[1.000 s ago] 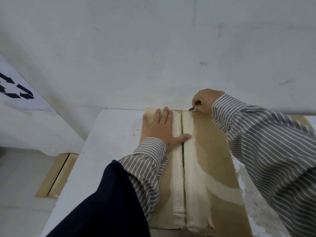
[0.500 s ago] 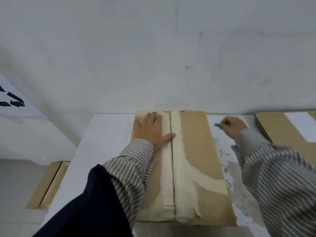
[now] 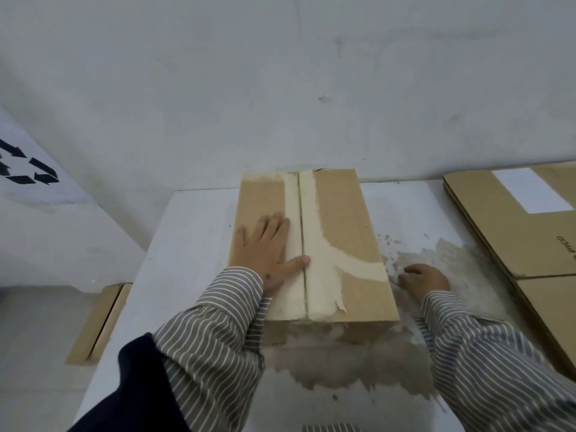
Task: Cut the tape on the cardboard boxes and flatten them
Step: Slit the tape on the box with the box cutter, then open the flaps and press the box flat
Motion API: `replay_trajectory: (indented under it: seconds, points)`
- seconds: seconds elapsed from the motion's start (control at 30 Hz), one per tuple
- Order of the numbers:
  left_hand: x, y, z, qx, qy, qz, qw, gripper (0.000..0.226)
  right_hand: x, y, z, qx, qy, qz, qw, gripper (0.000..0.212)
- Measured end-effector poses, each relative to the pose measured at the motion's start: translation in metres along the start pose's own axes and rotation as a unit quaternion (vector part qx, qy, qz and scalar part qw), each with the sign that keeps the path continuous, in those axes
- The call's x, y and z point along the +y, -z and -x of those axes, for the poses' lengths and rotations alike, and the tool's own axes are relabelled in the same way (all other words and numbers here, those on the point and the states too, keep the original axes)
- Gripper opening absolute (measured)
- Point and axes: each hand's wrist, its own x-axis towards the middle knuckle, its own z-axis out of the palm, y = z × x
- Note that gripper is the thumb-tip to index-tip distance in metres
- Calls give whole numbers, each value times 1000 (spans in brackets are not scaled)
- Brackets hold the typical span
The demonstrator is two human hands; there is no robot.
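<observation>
You wear a grey shirt with thin white stripes, its long sleeves cuffed at both wrists. Over your left sleeve (image 3: 215, 341) sits a dark navy outer layer (image 3: 137, 391).

I see my left hand (image 3: 268, 256) pressing flat on the brown taped cardboard box (image 3: 339, 232), its thumb at the slit seam. My right hand (image 3: 424, 280), fingers curled, rests on the worn white table (image 3: 190, 244) just beside the box.
</observation>
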Motion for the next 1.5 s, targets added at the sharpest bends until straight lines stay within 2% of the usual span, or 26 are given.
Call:
replay_trajectory:
  seconds: [0.13, 0.23, 0.3, 0.4, 0.47, 0.5, 0.67, 0.73, 0.83, 0.9, 0.97, 1.0, 1.17, 1.5]
  points:
    - [0, -5, 24, -15, -2, -3, 1000, 93, -35, 25, 33, 74, 105, -167, 977, 31]
    - [-2, -10, 39, -15, -12, -13, 1000, 93, -65, 47, 82, 43, 238, -214, 946, 31]
    - [-5, -15, 46, -4, -17, -29, 999, 86, -78, 55, 122, -27, 342, -150, 927, 46]
    - [-6, -22, 53, 40, -26, -54, 997, 64, -85, 45, 157, -74, 462, 139, 873, 94]
    - [-6, -24, 57, 46, -27, -59, 997, 59, -84, 30, 158, -66, 463, 284, 837, 115]
    - [-6, -25, 59, 46, -29, -62, 997, 59, -84, 27, 156, -51, 462, 297, 834, 117]
    - [-9, -28, 64, 42, -41, -56, 997, 66, -81, 15, 147, 8, 474, 337, 814, 83]
    - [-9, -27, 64, 40, -44, -35, 998, 69, -82, 18, 151, 15, 475, 310, 823, 84]
    - [-10, -26, 66, 46, -48, 0, 998, 80, -83, 20, 156, 2, 466, 232, 854, 108]
    - [-10, -25, 67, 49, -56, 10, 997, 104, -80, 19, 158, 0, 446, 231, 865, 120]
    - [-10, -25, 68, 55, -64, 10, 996, 131, -80, 20, 158, -9, 428, 219, 877, 123]
    - [-10, -27, 68, 60, -66, 5, 996, 138, -80, 21, 159, -11, 423, 206, 882, 123]
    - [-12, -31, 64, 90, -69, -17, 993, 141, -83, 23, 162, -19, 414, 156, 896, 125]
    - [-12, -30, 65, 97, -78, 2, 992, 139, -81, 19, 161, -1, 413, 87, 906, 120]
